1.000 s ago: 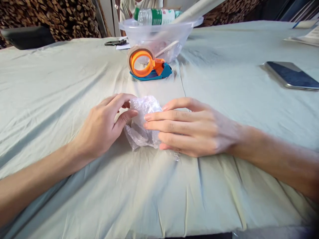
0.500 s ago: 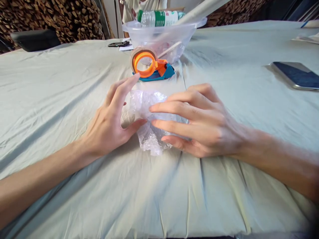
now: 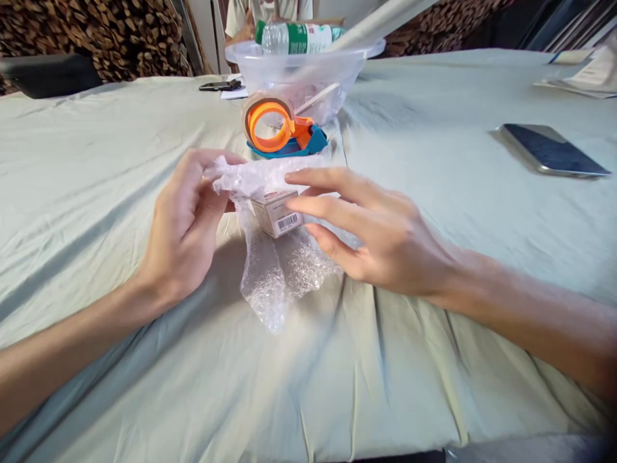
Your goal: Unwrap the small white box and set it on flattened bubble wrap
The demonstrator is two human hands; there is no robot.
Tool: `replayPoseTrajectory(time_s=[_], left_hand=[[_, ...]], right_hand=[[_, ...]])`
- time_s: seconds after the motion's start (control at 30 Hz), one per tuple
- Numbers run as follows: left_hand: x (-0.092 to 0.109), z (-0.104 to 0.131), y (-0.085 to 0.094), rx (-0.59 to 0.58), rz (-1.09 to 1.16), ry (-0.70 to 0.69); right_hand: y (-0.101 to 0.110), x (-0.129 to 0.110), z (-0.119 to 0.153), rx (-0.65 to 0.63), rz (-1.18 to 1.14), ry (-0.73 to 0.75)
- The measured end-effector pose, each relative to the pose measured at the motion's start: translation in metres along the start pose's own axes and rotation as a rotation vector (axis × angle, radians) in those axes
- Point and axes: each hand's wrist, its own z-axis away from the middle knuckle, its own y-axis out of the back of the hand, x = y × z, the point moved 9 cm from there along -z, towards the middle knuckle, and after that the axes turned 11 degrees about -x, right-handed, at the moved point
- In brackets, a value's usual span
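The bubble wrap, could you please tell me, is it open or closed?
Open in front: the bubble wrap leaves the small box uncovered there, barcode showing.

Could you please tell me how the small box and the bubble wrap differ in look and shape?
The small box is opaque and pale brown, while the bubble wrap is clear and shiny.
The box has straight edges and flat faces; the wrap is crumpled and loose.
The box shows a barcode; the wrap shows no print.
Both are between the left hand and right hand.
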Motion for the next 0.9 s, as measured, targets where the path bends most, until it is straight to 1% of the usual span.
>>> replayPoseTrajectory(time_s=[0.03, 0.1, 0.17, 0.2, 0.23, 0.27, 0.3, 0.33, 0.37, 0.4, 0.5, 0.57, 0.6, 0.73, 0.8, 0.9], left_hand=[[-0.001, 0.001, 0.000, 0.003, 0.010, 0.009], [0.003, 0.001, 0.006, 0.036, -0.058, -0.038], [0.017, 0.001, 0.016, 0.059, -0.228, -0.168], [0.026, 0.001, 0.018, 0.042, -0.333, -0.252], [0.035, 0.002, 0.017, -0.014, -0.410, -0.363], [0.040, 0.003, 0.009, -0.138, -0.480, -0.450], [0.049, 0.011, -0.002, -0.273, -0.519, -0.608], [0.052, 0.017, -0.011, -0.382, -0.533, -0.681], [0.051, 0.018, -0.015, -0.410, -0.563, -0.664], [0.048, 0.017, -0.017, -0.407, -0.607, -0.598], [0.031, 0.008, -0.017, -0.317, -0.682, -0.274], [0.023, 0.006, -0.020, -0.325, -0.730, -0.137], [0.019, 0.004, -0.021, -0.356, -0.755, -0.092], [0.000, 0.002, -0.025, -0.499, -0.807, 0.029], [-0.006, 0.004, -0.027, -0.565, -0.809, 0.042], [-0.011, 0.010, -0.031, -0.621, -0.815, 0.007]], right_hand=[[-0.003, 0.005, 0.000, -0.014, -0.008, -0.043], [-0.012, 0.013, -0.001, -0.062, -0.040, -0.106], [-0.025, 0.022, 0.000, -0.114, -0.107, -0.171], [-0.030, 0.026, 0.000, -0.134, -0.141, -0.203], [-0.035, 0.030, 0.000, -0.150, -0.168, -0.237], [-0.038, 0.034, 0.000, -0.167, -0.187, -0.268], [-0.041, 0.036, 0.000, -0.183, -0.196, -0.286], [-0.041, 0.036, -0.001, -0.190, -0.195, -0.292], [-0.041, 0.036, -0.003, -0.195, -0.190, -0.289], [-0.039, 0.035, -0.004, -0.195, -0.187, -0.281], [-0.033, 0.033, -0.008, -0.174, -0.181, -0.259], [-0.031, 0.035, -0.009, -0.169, -0.205, -0.262], [-0.030, 0.037, -0.009, -0.172, -0.238, -0.270], [-0.031, 0.045, -0.008, -0.172, -0.435, -0.325], [-0.029, 0.049, -0.008, -0.157, -0.485, -0.359], [-0.026, 0.054, -0.008, -0.130, -0.478, -0.393]])
